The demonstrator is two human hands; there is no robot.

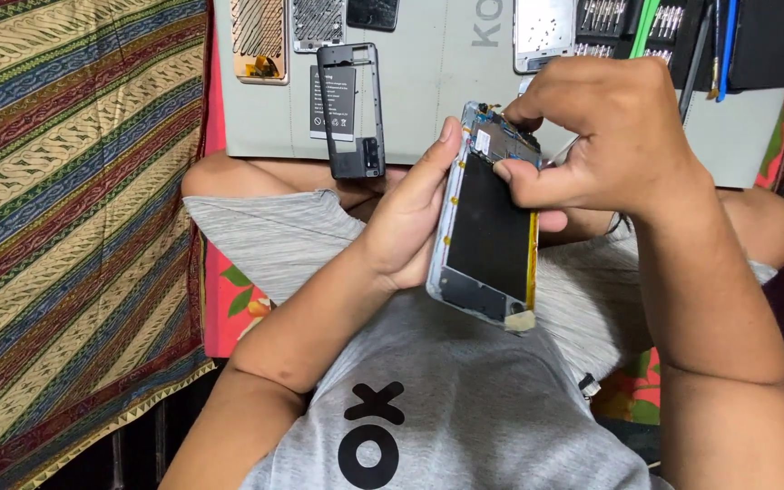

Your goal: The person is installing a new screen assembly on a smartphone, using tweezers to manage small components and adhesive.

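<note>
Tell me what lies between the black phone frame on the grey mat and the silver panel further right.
Head view: only bare grey mat lies between them.

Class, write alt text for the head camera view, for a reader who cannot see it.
A left hand cradles an opened phone with its back removed, while the right hand pinches at its top end. Beyond lies a grey work mat with a black phone frame and a screwdriver bit set.
</note>
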